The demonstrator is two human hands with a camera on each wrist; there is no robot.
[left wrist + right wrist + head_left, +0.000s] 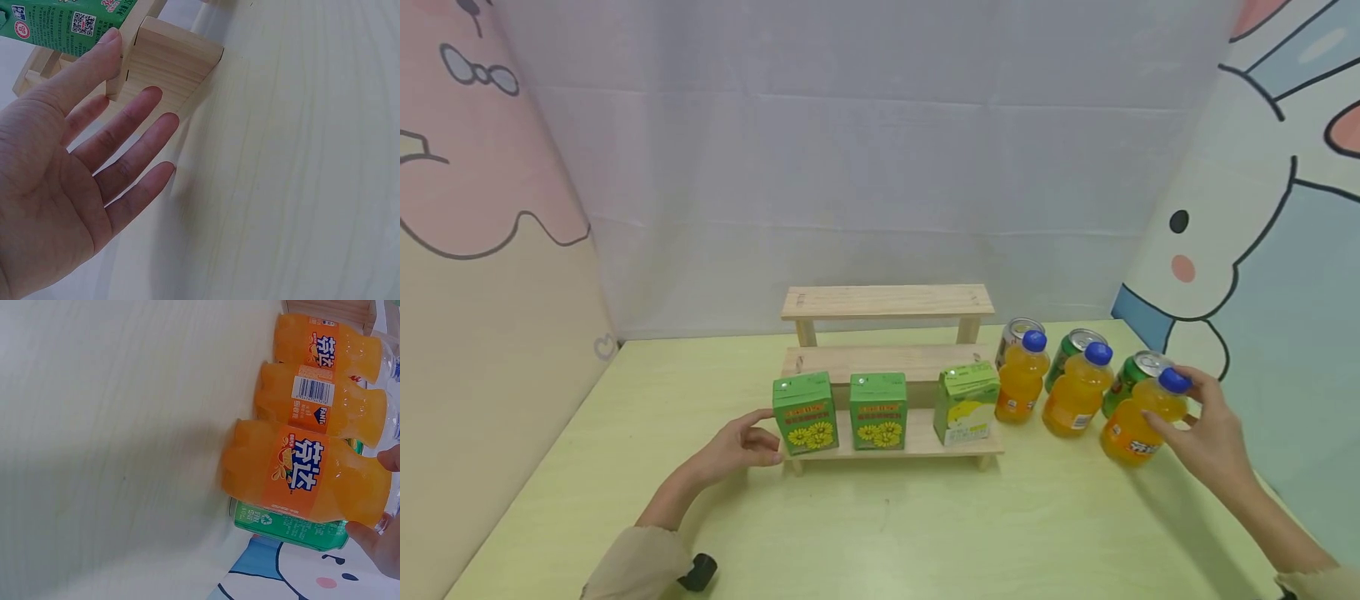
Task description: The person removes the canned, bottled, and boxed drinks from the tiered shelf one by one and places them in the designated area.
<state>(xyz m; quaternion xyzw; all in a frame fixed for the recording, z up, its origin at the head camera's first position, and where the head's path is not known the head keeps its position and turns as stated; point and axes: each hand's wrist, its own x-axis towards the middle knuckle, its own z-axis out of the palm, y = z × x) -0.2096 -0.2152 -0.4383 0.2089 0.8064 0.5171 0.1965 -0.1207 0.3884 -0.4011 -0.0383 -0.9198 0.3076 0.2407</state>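
Note:
My right hand [1213,433] holds the upper part of the rightmost orange Fanta bottle [1138,425], thumb on one side and fingers on the other. In the right wrist view that bottle [294,472] stands beside two more orange bottles [312,400]. At the left end of a stepped wooden shelf [887,360], my left hand [733,450] has its fingers spread and slightly bent. Its thumb lies by the shelf's edge, close to a green drink carton [75,25]. The lowest step bears that carton, a matching green carton [878,412] and a lemon drink carton [967,404].
Behind the bottles stand several cans, among them a silver-topped can [1018,329] and a green can [294,528]. The shelf's top step [887,302] carries nothing. A pale curtain [865,167] closes off the back of the table [865,533], with cartoon-printed panels on both sides.

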